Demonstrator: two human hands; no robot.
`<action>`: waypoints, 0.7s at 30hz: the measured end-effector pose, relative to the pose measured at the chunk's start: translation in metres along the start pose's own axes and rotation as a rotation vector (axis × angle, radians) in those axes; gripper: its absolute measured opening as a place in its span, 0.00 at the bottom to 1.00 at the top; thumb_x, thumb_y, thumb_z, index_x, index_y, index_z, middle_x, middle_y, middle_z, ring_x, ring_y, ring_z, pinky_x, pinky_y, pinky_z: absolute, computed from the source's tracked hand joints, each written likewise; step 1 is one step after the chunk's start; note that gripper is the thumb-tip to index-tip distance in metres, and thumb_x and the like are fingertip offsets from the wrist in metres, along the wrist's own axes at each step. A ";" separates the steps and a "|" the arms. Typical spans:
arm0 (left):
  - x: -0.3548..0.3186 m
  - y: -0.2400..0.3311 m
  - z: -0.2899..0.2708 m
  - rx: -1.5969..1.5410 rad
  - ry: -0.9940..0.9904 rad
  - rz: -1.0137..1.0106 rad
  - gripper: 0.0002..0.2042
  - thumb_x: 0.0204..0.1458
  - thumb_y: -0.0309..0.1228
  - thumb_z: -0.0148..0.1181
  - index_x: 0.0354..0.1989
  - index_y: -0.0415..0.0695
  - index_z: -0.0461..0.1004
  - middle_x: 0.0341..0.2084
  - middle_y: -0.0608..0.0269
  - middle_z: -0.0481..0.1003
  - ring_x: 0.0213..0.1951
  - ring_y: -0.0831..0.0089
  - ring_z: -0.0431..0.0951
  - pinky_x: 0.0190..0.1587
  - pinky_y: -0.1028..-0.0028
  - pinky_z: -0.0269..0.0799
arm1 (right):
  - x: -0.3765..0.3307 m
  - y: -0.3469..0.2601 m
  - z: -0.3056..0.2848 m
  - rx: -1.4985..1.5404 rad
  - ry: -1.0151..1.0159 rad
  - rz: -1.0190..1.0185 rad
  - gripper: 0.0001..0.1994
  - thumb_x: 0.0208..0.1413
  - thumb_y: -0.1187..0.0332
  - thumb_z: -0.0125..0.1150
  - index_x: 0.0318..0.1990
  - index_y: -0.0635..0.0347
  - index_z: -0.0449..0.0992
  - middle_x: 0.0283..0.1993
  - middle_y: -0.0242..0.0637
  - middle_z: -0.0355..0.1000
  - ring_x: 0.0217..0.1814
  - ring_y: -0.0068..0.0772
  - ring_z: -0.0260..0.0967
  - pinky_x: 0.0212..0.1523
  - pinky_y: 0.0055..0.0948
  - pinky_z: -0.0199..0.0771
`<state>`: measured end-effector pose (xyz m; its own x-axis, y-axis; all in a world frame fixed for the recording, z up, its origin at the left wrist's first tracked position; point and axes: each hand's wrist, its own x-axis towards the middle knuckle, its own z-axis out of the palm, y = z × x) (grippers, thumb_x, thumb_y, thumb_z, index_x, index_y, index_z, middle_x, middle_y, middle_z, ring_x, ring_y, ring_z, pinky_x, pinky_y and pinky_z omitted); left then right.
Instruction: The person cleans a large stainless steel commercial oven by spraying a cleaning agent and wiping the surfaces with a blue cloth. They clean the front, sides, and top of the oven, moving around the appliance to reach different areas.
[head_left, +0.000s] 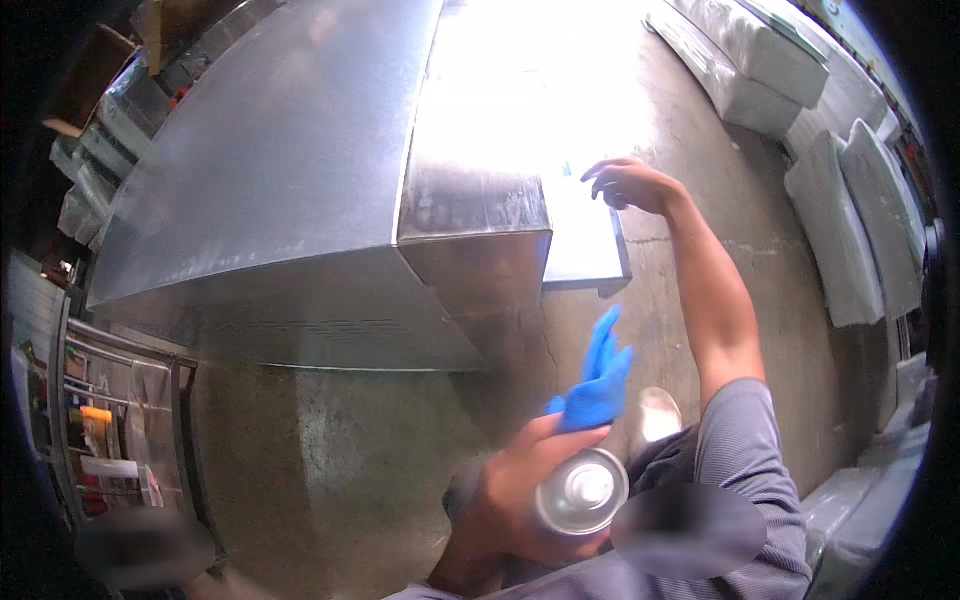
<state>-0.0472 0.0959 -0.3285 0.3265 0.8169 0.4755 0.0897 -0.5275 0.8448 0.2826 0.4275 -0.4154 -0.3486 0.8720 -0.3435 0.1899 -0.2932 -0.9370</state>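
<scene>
My left hand (505, 500) is low in the middle of the view, gripping a silver spray can (583, 490) seen from its top end, together with a blue cloth (600, 375) that sticks up above the fingers. My right hand (632, 185) is stretched out ahead with curled fingers, touching the far edge of a flat shiny metal panel (585, 240). That panel lies beside a large stainless steel hood-shaped casing (290, 180), which fills the upper left. My grey sleeve covers the right shoulder.
The casing stands on a concrete floor (330, 460). Several plastic-wrapped white bundles (850, 220) line the right side. A metal rack (120, 420) holding small items is at the lower left. A light shoe (655, 412) shows below the blue cloth.
</scene>
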 end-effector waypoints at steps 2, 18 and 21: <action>-0.006 0.001 -0.010 0.024 -0.028 -0.077 0.37 0.38 0.47 0.81 0.56 0.40 0.75 0.39 0.55 0.84 0.42 0.61 0.84 0.47 0.64 0.80 | 0.057 0.017 0.020 -0.622 0.066 0.033 0.13 0.64 0.68 0.56 0.50 0.64 0.80 0.37 0.40 0.79 0.33 0.27 0.73 0.32 0.31 0.74; 0.024 0.008 0.044 0.419 0.147 -0.357 0.36 0.36 0.49 0.80 0.51 0.35 0.78 0.33 0.51 0.83 0.35 0.59 0.85 0.41 0.64 0.80 | 0.269 0.009 0.195 -1.164 0.091 -0.979 0.21 0.69 0.52 0.52 0.59 0.55 0.76 0.54 0.48 0.76 0.62 0.49 0.72 0.61 0.49 0.72; 0.035 -0.005 0.058 0.435 0.162 -0.385 0.31 0.41 0.47 0.80 0.48 0.37 0.78 0.33 0.51 0.83 0.34 0.60 0.84 0.37 0.67 0.79 | 0.279 -0.009 0.217 -1.165 0.095 -1.022 0.21 0.69 0.51 0.50 0.58 0.54 0.78 0.56 0.44 0.77 0.63 0.46 0.72 0.61 0.48 0.71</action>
<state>0.0183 0.1132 -0.3302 0.0496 0.9752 0.2156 0.5610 -0.2058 0.8018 -0.0150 0.5880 -0.5169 -0.7215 0.5381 0.4358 0.5154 0.8376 -0.1810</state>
